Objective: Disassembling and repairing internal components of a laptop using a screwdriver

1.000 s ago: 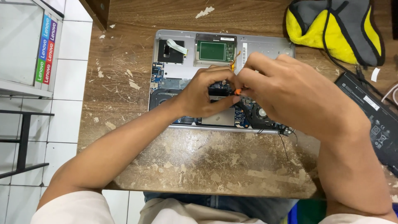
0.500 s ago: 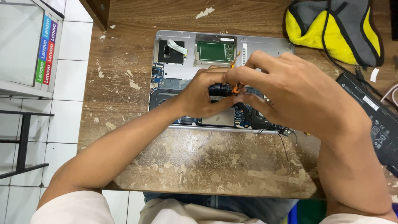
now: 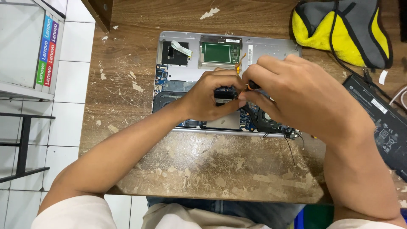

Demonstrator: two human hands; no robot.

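An opened silver laptop base lies on a worn wooden table, its circuit board, green panel and fan exposed. My left hand rests on the board at the middle, fingers curled and pressing a dark part. My right hand is closed around a small screwdriver with an orange and black handle, its tip pointing down into the board next to my left fingertips. The tip itself is hidden by my fingers.
A yellow and grey cloth pouch sits at the back right. A black flat battery pack with a cable lies at the right edge. A white cabinet with coloured labels stands on the tiled floor to the left.
My right hand has shifted slightly toward the left hand and turned a little on the screwdriver. The left hand stays on the board.
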